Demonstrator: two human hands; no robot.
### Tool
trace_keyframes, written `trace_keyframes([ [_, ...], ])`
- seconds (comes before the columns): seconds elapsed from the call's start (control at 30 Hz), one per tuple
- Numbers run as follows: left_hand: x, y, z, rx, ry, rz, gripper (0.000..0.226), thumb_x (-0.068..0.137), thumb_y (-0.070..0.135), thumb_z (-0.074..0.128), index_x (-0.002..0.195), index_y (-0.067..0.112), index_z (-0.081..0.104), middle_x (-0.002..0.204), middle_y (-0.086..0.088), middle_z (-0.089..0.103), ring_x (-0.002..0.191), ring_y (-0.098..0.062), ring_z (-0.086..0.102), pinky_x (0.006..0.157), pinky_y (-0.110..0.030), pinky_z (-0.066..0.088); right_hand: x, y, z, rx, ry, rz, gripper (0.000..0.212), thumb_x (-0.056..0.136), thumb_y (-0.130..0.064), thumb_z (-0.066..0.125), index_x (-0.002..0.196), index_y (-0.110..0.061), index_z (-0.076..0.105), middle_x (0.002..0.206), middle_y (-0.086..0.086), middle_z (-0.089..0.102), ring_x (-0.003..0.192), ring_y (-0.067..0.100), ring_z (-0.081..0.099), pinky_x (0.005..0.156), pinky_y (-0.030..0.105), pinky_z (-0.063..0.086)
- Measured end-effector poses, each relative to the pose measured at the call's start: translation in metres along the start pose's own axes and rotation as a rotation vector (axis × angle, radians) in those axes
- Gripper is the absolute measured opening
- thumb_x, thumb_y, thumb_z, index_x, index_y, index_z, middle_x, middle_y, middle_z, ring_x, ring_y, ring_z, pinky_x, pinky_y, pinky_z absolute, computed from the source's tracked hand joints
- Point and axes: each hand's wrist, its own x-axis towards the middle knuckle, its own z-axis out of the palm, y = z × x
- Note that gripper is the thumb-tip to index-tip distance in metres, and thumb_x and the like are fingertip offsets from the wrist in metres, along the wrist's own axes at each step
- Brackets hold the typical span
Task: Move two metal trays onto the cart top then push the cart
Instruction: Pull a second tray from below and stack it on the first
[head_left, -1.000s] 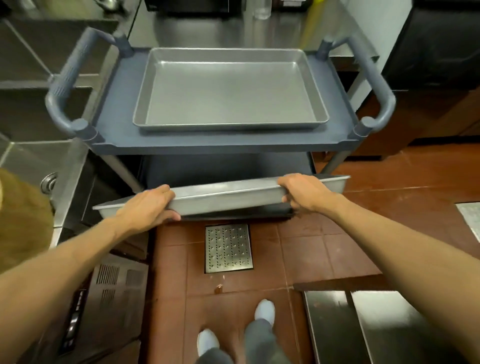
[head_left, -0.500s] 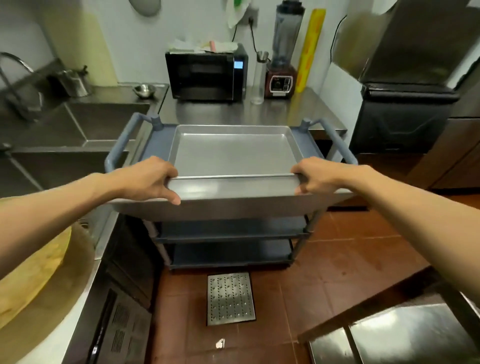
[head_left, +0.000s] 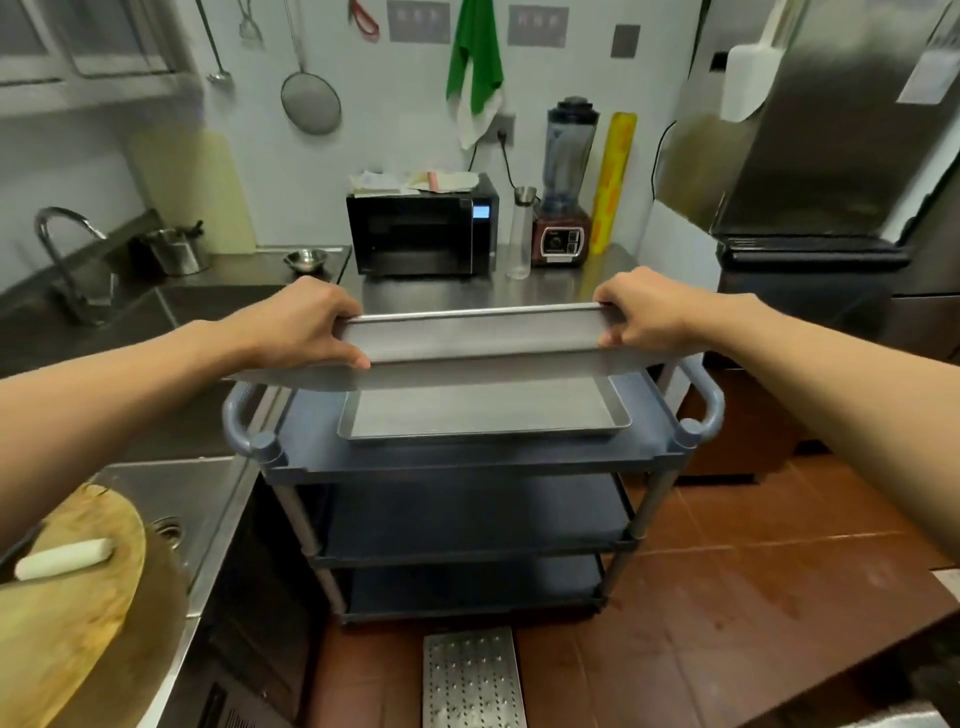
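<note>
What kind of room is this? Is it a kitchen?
Yes, probably a working kitchen, like in a restaurant. There is a steel sink with a tap, a microwave and blender on a steel counter, and a strainer hanging on the wall.

We see two bare forearms with no sleeves, ending in a left hand (head_left: 301, 325) and a right hand (head_left: 652, 312); no gloves, rings, watches or bands show on either.

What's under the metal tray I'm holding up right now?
Below the held tray, gripped by the left hand and right hand, a second metal tray lies on the cart top. Its far part is covered by the held tray.
</note>
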Motion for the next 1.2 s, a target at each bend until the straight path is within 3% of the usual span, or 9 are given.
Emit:
trace_keyframes([
  [0.13,0.026,-0.017,0.041,0.000,0.020,-0.059,0.044,0.069,0.048,0.079,0.075,0.008,0.060,0.075,-0.003,0.057,0.067,-0.023,0.054,0.061,-0.041,0.047,0.034,0.019,0.040,-0.002,0.035,0.068,0.014,0.083,-0.020,0.068,0.087,-0.012,0.057,0.089,0.011,0.061,0.079,0.029,0.058,0.066,0.039,0.047],
  [0.23,0.047,-0.023,0.078,-0.022,0.053,-0.097,0.041,0.071,0.045,0.078,0.078,0.009,0.059,0.076,0.001,0.052,0.069,-0.025,0.054,0.061,-0.040,0.046,0.065,0.041,0.071,-0.024,0.050,0.064,0.017,0.084,-0.020,0.066,0.094,-0.011,0.056,0.098,0.014,0.062,0.088,0.033,0.059,0.069,0.039,0.046],
  [0.37,0.077,-0.029,0.126,-0.010,0.089,-0.115,0.037,0.074,0.039,0.078,0.085,0.008,0.062,0.082,-0.002,0.054,0.073,-0.025,0.052,0.062,-0.033,0.034,0.098,0.065,0.114,-0.032,0.113,0.021,0.014,0.084,-0.012,0.064,0.091,-0.005,0.055,0.099,0.020,0.063,0.093,0.036,0.058,0.076,0.041,0.046],
  [0.47,0.095,-0.039,0.161,0.017,0.074,-0.120,0.034,0.075,0.034,0.078,0.087,0.005,0.065,0.090,-0.013,0.063,0.080,-0.034,0.060,0.065,-0.038,0.042,0.114,0.075,0.152,-0.022,0.155,0.024,0.010,0.083,-0.006,0.062,0.086,-0.003,0.054,0.094,0.024,0.063,0.090,0.041,0.057,0.076,0.046,0.045],
  [0.57,0.106,-0.048,0.193,0.013,0.052,-0.142,0.028,0.076,0.031,0.078,0.086,0.007,0.066,0.088,-0.011,0.065,0.079,-0.035,0.063,0.066,-0.041,0.047,0.128,0.080,0.193,-0.075,0.144,0.044,0.013,0.088,-0.013,0.060,0.095,-0.003,0.054,0.099,0.022,0.062,0.092,0.037,0.056,0.080,0.044,0.041],
  [0.87,0.130,-0.066,0.260,0.060,-0.004,-0.113,0.024,0.076,0.025,0.078,0.080,0.006,0.064,0.081,-0.015,0.062,0.070,-0.041,0.062,0.056,-0.040,0.042,0.146,0.088,0.265,-0.069,0.149,0.068,0.008,0.086,-0.003,0.062,0.085,0.001,0.055,0.085,0.026,0.060,0.077,0.040,0.054,0.067,0.044,0.036],
  [1.07,0.130,-0.069,0.296,0.088,-0.041,-0.098,0.023,0.074,0.018,0.080,0.076,0.005,0.061,0.074,-0.016,0.057,0.060,-0.041,0.059,0.052,-0.035,0.032,0.157,0.095,0.299,-0.125,0.029,0.078,0.009,0.083,0.002,0.058,0.089,-0.003,0.053,0.089,0.019,0.059,0.081,0.037,0.053,0.070,0.042,0.036],
  [1.2,0.133,-0.070,0.317,0.070,-0.081,-0.089,0.021,0.077,0.016,0.077,0.073,0.002,0.062,0.071,-0.018,0.055,0.057,-0.040,0.056,0.049,-0.034,0.030,0.163,0.095,0.319,-0.144,-0.006,0.096,0.012,0.080,0.006,0.058,0.086,-0.004,0.053,0.085,0.017,0.060,0.078,0.034,0.052,0.063,0.038,0.030],
])
